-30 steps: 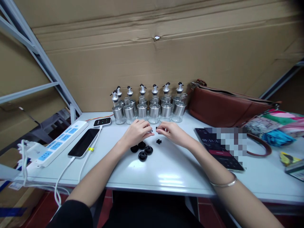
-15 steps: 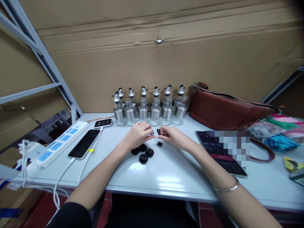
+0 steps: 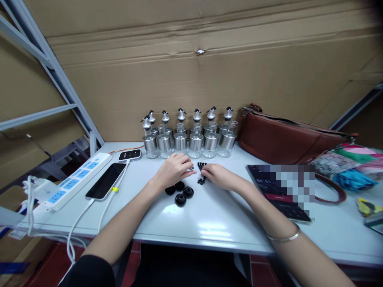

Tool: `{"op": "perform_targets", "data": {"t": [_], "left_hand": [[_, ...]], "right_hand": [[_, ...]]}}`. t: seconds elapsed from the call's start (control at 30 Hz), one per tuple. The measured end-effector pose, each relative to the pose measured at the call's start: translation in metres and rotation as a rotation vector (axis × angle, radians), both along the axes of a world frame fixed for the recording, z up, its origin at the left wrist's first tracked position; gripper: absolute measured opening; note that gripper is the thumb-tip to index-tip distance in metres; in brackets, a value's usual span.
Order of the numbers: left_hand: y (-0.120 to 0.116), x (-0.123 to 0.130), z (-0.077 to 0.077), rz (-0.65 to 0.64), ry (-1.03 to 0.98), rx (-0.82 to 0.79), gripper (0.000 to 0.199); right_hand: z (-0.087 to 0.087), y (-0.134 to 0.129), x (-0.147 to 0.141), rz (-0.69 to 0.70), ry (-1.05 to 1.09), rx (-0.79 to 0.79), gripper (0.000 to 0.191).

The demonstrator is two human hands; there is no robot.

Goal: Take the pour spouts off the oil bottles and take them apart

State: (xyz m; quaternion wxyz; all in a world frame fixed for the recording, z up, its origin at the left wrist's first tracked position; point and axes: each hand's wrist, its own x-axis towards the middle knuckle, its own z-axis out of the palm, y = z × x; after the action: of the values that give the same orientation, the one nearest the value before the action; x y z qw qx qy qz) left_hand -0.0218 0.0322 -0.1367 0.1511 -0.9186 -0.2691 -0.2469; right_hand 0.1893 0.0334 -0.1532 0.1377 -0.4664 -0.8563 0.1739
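My left hand [image 3: 175,169] hovers over the middle of the table with its fingers curled together. A tiny greyish piece shows at its fingertips, too small to name. To the right, my right hand [image 3: 218,175] is closed, its fingertips down among several small black pieces [image 3: 201,164]; whether it grips one is hidden. Several round black caps [image 3: 180,199] lie near my left wrist, partly covered by it. Behind my hands stand glass bottles with steel bands [image 3: 196,141]. Further back are bottles with silver and black pourer spouts [image 3: 196,115].
On the left lie a white power strip [image 3: 79,179], a phone [image 3: 106,181] with a cable and a small black-and-white device [image 3: 129,154]. A brown bag [image 3: 287,137] and a tablet-like screen [image 3: 278,191] showing a timer are on the right. Cardboard [image 3: 191,79] stands behind the table.
My right hand has drawn away from my left fingertips, slightly right and down to the small black pieces. More of those pieces now show. My left hand has stayed in place.
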Motion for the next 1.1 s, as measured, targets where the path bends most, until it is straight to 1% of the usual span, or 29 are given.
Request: {"op": "perform_targets", "data": {"t": [0.1, 0.17, 0.3, 0.47, 0.7, 0.93, 1.1], "left_hand": [[0.0, 0.0, 0.0, -0.003, -0.006, 0.006, 0.028], [0.0, 0.0, -0.001, -0.007, -0.008, 0.006, 0.027], [0.0, 0.0, -0.002, 0.004, 0.012, -0.008, 0.025], [0.0, 0.0, -0.002, 0.008, 0.01, -0.023, 0.027], [0.0, 0.0, -0.001, 0.012, -0.007, -0.001, 0.027], [0.0, 0.0, -0.001, -0.005, -0.022, 0.034, 0.028], [0.001, -0.001, -0.001, -0.013, -0.046, 0.057, 0.028]], "right_hand": [[0.001, -0.001, -0.002, -0.001, 0.009, -0.019, 0.035], [0.002, -0.002, -0.005, 0.024, 0.025, -0.038, 0.032], [0.003, -0.007, -0.012, 0.095, 0.042, -0.038, 0.02], [0.007, -0.01, -0.012, 0.099, 0.042, -0.059, 0.016], [0.01, -0.008, -0.001, 0.072, 0.034, -0.238, 0.013], [0.013, -0.009, 0.004, 0.091, 0.023, -0.358, 0.015], [0.014, -0.01, 0.004, 0.048, 0.075, -0.426, 0.027]]}}
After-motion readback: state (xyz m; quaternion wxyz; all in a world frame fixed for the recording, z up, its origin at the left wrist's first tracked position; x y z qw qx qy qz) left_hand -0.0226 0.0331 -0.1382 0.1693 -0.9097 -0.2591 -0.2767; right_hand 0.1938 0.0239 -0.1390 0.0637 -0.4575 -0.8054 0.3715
